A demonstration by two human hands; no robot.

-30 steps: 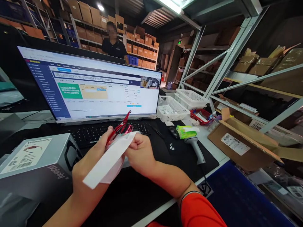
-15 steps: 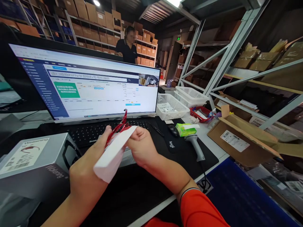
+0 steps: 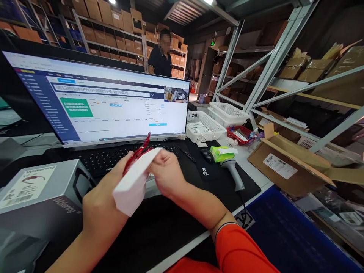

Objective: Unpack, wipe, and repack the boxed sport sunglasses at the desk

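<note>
My left hand [image 3: 104,199] is closed around red glasses [image 3: 139,151] and a white folded sheet [image 3: 133,182], held above the black desk mat [image 3: 170,227]. My right hand [image 3: 166,172] pinches the upper end of the white sheet beside the red frame. One red temple tip pokes up toward the monitor [image 3: 96,102]. Both hands hover in front of the black keyboard [image 3: 110,157]. A grey product box [image 3: 36,193] with a glasses picture lies just left of my left arm.
A barcode scanner [image 3: 234,172], black mouse [image 3: 205,154] and green packet [image 3: 223,152] lie to the right. White baskets [image 3: 206,129], a red tray [image 3: 241,134] and an open cardboard box [image 3: 287,168] stand further right, under metal shelving. A person [image 3: 160,57] stands behind the monitor.
The white sheet has been drawn in shorter over the red glasses, with my hands staying together. The person in the background has walked to the right.
</note>
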